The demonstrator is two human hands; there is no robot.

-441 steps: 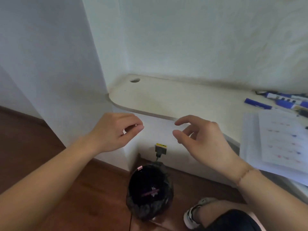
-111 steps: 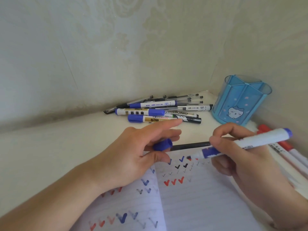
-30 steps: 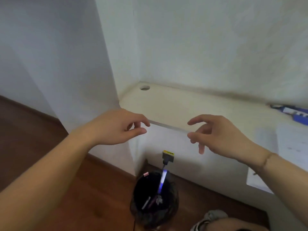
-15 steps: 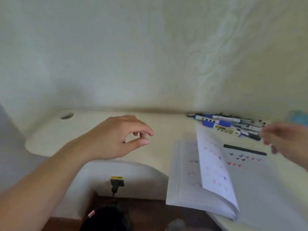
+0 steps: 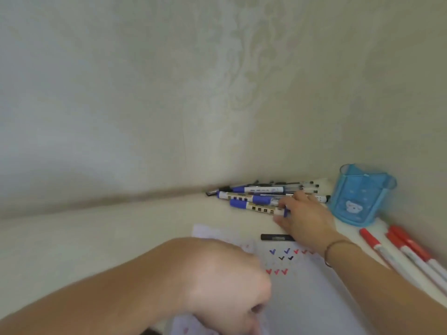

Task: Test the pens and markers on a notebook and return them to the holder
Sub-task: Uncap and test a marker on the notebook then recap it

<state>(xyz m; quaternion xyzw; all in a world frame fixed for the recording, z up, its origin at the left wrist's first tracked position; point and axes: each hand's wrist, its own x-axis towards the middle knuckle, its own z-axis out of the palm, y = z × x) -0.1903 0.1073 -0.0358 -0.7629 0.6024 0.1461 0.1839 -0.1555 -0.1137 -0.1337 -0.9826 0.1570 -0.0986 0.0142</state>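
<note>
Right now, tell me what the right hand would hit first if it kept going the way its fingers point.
The right hand already reaches the marker pile by the wall; its fingertips overlap the nearest blue-capped marker, so that comes first. Actual contact is unclear through the blur.

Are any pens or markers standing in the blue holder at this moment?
No: the blue holder looks empty through its clear walls, while the markers lie piled on the desk beside it.

Lighting: soft, even, somewhat dim; faint shadow along the wall base. Left hand (image 5: 225, 284) motion-blurred. Wide-angle bending at edges.
</note>
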